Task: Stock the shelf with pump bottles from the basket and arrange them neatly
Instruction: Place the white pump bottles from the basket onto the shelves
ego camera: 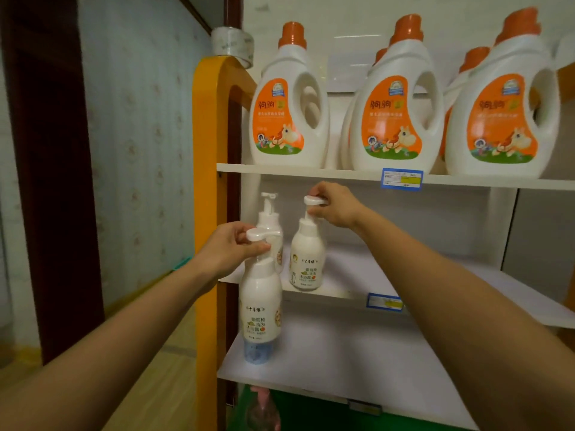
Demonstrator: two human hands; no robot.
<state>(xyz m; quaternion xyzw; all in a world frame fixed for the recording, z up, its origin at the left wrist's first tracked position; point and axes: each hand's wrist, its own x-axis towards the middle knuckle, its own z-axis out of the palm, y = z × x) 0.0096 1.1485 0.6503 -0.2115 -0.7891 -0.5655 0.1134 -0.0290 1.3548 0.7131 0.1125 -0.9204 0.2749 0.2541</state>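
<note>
My left hand grips the pump neck of a white pump bottle with a blue base, held in the air in front of the shelf's left end. My right hand pinches the pump head of a second white pump bottle, which stands near the front of the middle shelf. A third pump bottle stands behind, at the shelf's far left, partly hidden by my left hand. No basket is in view.
Several large white detergent jugs with orange caps and labels fill the upper shelf. A lower white shelf lies below. An orange side post edges the unit on the left, with a tape roll on top.
</note>
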